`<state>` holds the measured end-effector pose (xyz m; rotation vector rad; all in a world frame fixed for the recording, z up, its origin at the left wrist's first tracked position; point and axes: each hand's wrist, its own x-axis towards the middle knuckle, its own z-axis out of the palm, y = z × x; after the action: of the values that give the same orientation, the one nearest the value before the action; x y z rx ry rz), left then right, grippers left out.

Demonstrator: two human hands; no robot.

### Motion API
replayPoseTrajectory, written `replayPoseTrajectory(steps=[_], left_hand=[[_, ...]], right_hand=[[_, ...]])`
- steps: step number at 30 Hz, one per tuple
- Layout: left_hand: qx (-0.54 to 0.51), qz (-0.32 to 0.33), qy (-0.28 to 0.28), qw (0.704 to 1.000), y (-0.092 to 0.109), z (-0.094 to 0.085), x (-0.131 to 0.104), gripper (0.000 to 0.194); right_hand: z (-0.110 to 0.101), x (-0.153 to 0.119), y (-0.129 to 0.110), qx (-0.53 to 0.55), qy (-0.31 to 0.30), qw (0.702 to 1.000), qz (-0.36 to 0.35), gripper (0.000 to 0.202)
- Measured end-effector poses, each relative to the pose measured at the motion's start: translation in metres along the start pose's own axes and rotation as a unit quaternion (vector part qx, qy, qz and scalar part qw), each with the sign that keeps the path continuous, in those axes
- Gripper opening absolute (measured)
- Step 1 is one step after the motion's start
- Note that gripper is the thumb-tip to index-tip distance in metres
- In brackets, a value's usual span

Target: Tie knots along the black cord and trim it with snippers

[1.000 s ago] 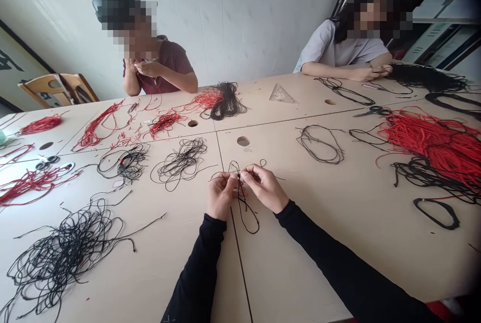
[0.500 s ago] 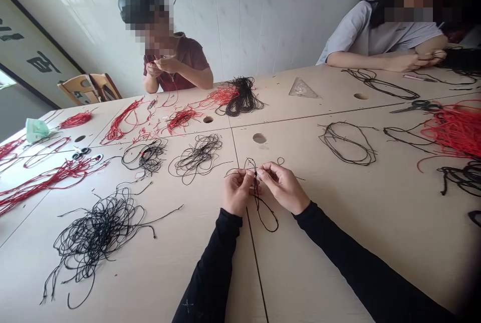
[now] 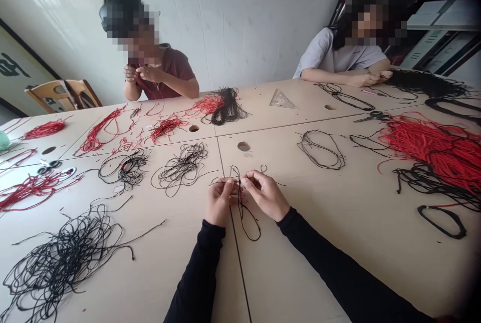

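Between my two hands, above the seam of the table, is a thin black cord (image 3: 258,231) with a knot at its middle. My left hand (image 3: 219,200) pinches it on the left side of the knot, thumb against fingers. From the right, my right hand (image 3: 267,194) pinches it close to the same knot. A loop of the cord hangs down below the hands, and loose ends stick out above and to both sides. The fingertips partly hide the knot.
A large black cord tangle (image 3: 71,248) lies at my left, a smaller black bundle (image 3: 184,165) nearer. Red cords (image 3: 424,137) pile at right by scissors (image 3: 376,115). A triangle ruler (image 3: 281,98) lies beyond a table hole (image 3: 244,146). Two people (image 3: 161,70) work opposite.
The view has turned to the right, so everything sits further left and more of the right side shows. My hands keep nearly the same pinch on the black cord.
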<state>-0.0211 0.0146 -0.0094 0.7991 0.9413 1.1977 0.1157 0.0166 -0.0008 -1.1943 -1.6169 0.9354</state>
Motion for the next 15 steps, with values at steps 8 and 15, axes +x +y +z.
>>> replayPoseTrajectory(steps=[8, 15], left_hand=[[-0.004, 0.021, 0.025, 0.999, -0.0002, 0.003, -0.002, 0.033], [0.011, 0.005, 0.015, 1.0, 0.001, 0.0022, -0.0017, 0.036]], right_hand=[[0.0021, -0.0019, -0.004, 0.007, -0.016, 1.0, 0.014, 0.023], [0.0008, 0.0, -0.0021, -0.009, 0.0, 1.0, 0.003, 0.023]])
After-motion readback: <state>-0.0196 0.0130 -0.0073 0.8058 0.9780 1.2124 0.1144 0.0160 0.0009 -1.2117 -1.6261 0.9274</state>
